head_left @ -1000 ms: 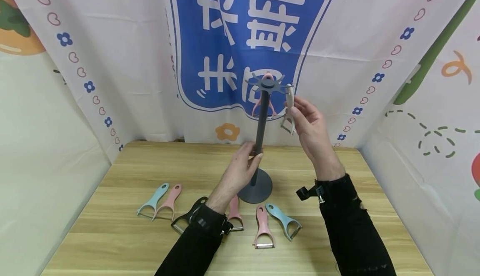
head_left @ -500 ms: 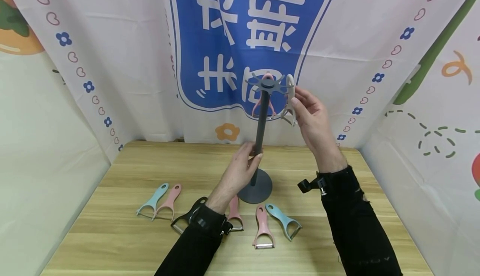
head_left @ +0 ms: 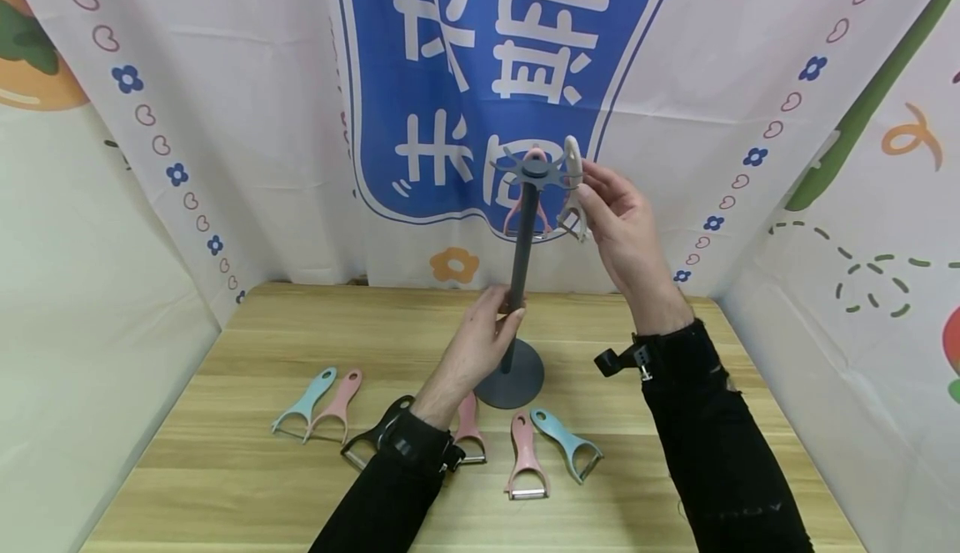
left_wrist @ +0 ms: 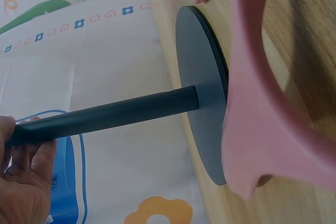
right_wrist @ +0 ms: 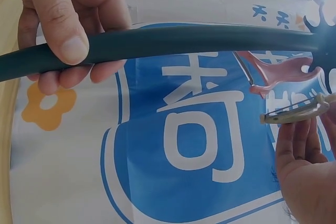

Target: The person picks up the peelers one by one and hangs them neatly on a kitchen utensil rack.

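One white peeler point(head_left: 573, 154): was pinched in the fingers of the right hand point(head_left: 624, 229). One grey rack point(head_left: 525, 244): was gripped below by curled fingers of the left hand point(head_left: 486, 329). Squaring peeler to hook, rack steadied, seemed advisable.

booth-like tabletop space, kind of room unclear, wood-grain table point(head_left: 247, 336), printed cloth backdrop point(head_left: 262, 161), patterned side hangings point(head_left: 832, 353)

Head view: bright, even; faint shadows on surface point(head_left: 225, 470). Left wrist: dimmer; dark shadow streak, upper right. Right wrist: pale glare, upper right; pole point(right_wrist: 194, 40) bowed by distortion.
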### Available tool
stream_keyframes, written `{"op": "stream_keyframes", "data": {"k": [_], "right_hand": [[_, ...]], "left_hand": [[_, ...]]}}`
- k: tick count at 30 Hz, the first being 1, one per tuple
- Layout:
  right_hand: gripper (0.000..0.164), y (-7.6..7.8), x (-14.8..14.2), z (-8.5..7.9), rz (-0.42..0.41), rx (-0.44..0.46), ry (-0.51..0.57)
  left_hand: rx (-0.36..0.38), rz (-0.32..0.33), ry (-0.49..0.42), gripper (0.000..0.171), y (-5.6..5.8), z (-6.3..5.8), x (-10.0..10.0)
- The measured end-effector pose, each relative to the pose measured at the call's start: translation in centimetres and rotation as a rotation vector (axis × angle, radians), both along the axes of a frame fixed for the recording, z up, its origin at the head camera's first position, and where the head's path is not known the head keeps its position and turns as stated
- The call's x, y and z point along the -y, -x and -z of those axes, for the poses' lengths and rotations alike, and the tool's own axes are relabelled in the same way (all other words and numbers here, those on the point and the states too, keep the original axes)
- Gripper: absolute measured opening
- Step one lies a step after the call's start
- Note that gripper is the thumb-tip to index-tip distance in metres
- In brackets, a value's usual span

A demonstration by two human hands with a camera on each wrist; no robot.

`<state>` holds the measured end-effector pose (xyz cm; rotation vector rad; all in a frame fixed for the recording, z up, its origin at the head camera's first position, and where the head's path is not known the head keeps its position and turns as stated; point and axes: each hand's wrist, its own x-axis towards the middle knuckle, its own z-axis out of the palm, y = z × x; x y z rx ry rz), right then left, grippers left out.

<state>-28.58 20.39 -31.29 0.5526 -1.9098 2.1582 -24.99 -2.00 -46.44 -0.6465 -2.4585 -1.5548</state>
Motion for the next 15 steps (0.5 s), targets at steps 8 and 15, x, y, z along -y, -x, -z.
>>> {"op": "stream_keyframes", "data": {"k": [8,15], "right_hand": [[0.038,0.05,0.39,-0.33,0.005,-0.002,-0.023],[0.041,0.17,0.6,0.04,0.001,-0.013,-0.027]], "left_hand": [[0.005,0.007,-0.002,0.031,-0.1,-0.05,0.05],[-0.002,0.011,-0.005,0.031,-0.03,0.03,0.02]]}}
